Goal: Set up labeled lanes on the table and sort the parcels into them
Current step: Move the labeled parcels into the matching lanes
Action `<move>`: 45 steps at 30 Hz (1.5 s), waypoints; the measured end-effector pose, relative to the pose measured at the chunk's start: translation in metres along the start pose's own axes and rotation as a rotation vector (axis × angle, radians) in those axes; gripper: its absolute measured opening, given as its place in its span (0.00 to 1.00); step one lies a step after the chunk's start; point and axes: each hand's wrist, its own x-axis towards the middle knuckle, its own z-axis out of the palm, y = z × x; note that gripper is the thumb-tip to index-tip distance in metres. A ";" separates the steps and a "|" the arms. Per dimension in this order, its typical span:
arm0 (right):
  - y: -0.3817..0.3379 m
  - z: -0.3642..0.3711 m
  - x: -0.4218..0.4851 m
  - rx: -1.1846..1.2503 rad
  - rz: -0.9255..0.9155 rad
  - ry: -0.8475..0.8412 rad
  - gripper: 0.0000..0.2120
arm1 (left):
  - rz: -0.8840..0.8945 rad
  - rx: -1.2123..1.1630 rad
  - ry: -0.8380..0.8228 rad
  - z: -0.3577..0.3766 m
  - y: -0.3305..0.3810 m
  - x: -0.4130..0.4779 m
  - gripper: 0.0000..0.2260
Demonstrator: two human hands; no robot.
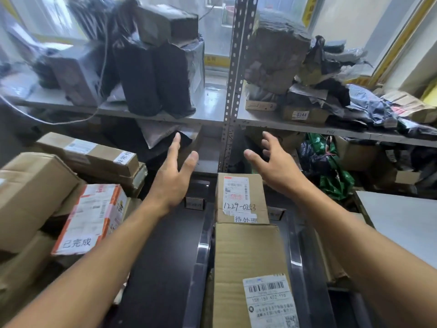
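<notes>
Two cardboard parcels lie end to end in the middle lane of the dark table (160,261). The far parcel (256,185) carries a shipping label and handwritten "1229-02..". The near parcel (248,254) has a barcode label at its front. Shiny dark strips (203,247) divide the lanes, with small label cards (194,202) at their far ends. My left hand (173,178) and my right hand (275,165) hover open above the far end of the table, palms facing each other, holding nothing. A white and orange parcel (91,216) sits on the pile at left.
Stacked brown cartons (30,192) crowd the left side. A metal shelf rack (230,86) stands just behind the table, loaded with black bagged parcels (156,76), boxes (305,114) and grey mailers. A green bag (331,171) lies low at right beside a white surface (399,223).
</notes>
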 end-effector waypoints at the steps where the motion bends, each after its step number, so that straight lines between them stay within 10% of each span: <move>1: -0.020 0.003 -0.001 0.032 -0.057 -0.013 0.37 | 0.028 -0.021 0.022 -0.018 0.006 -0.003 0.32; 13: -0.183 0.135 -0.016 -0.010 -0.329 -0.304 0.39 | -0.082 -0.070 0.506 -0.242 -0.028 -0.071 0.29; 24: -0.156 0.283 -0.037 -0.140 0.113 -0.679 0.30 | -0.528 0.172 0.126 -0.206 -0.124 -0.074 0.16; 30: -0.134 0.325 -0.071 0.353 0.467 -0.590 0.31 | -0.680 0.119 0.098 -0.192 -0.181 -0.075 0.23; 45: -0.146 0.292 -0.080 0.535 0.287 -0.523 0.16 | -0.470 0.044 0.142 -0.198 -0.126 -0.092 0.15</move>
